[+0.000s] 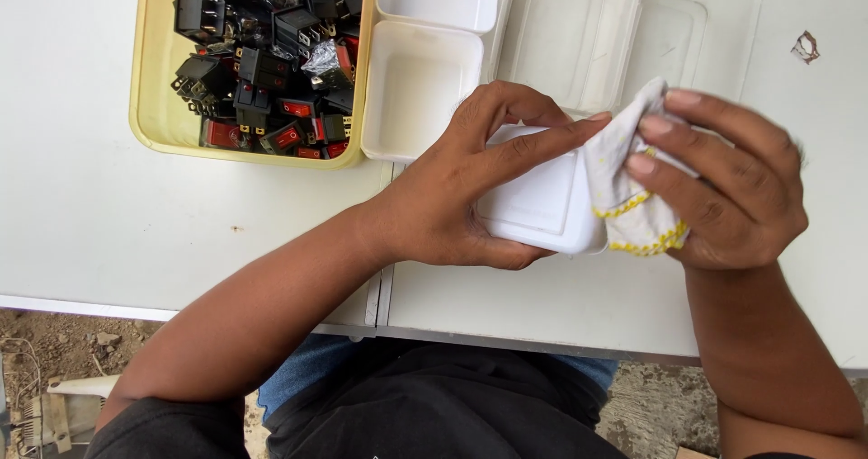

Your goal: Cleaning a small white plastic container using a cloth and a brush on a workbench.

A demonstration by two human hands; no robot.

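Two bare hands work one small white plastic container [542,197] above the white table [117,215]. The left hand [452,197] clamps it, thumb beneath, fingers [533,142] curled over its top edge. The right hand [723,188] pinches a white cloth with yellow stitched trim [633,197] against the end just beyond the left fingertips. The container looks light, rigid, smooth and probably slippery; its rounded corners suit holding. Beyond the left knuckles lie empty white trays [425,88] and a yellow tub [154,79] of black-and-red rocker switches [271,61].
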